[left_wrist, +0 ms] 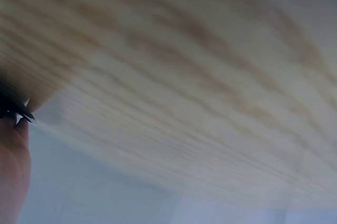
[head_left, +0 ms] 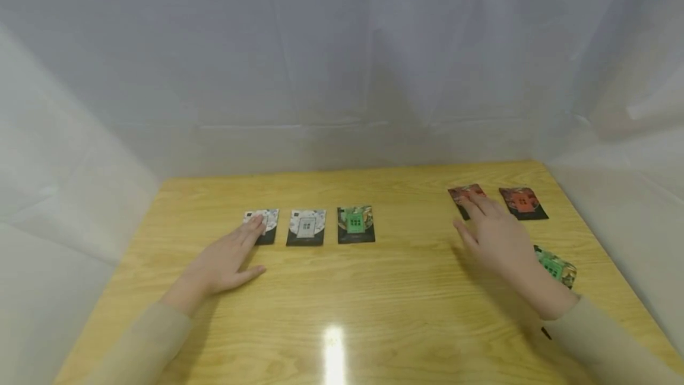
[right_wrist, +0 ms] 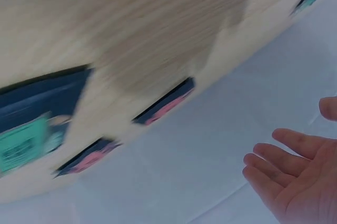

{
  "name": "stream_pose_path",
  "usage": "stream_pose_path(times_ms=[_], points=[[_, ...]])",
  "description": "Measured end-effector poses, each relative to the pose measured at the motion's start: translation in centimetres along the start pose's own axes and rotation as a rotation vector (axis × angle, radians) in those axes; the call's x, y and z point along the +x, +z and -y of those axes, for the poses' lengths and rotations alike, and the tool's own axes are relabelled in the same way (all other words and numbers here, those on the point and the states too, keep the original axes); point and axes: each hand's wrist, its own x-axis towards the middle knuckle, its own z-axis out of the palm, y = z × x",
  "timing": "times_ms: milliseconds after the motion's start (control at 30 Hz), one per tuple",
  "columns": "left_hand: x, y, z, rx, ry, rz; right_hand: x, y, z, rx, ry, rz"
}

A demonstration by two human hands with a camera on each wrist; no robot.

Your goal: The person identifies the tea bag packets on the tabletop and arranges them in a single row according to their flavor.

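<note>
Toward the left of the table, my left hand rests its straight fingertips on a white-and-black flat packet, with the thumb spread out to the side. The left wrist view catches only part of this hand at its edge. To the right of that packet lie a second white-and-black packet and a green-and-black packet. My right hand is held above the table, fingers extended and holding nothing. From the head view it partly covers a red-and-black packet; the right wrist view shows it apart from the packets.
Another red-and-black packet lies at the far right. A green packet is partly hidden by my right wrist. Some small dark corner shows beside the right sleeve. White curtains surround the wooden table at the back and sides.
</note>
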Motion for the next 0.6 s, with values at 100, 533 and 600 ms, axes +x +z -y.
stream_pose_path(times_ms=[100,533,600], points=[[0.0,0.1,0.0,-0.005,-0.007,0.007,-1.0,-0.2,-1.2,-0.006,0.031,-0.003],[0.0,0.4,0.2,-0.005,0.014,-0.024,-4.9,0.6,-5.5,-0.01,0.121,-0.061],[0.0,0.4,0.2,-0.008,0.009,-0.013,-5.5,0.8,-5.9,-0.006,0.132,-0.057]])
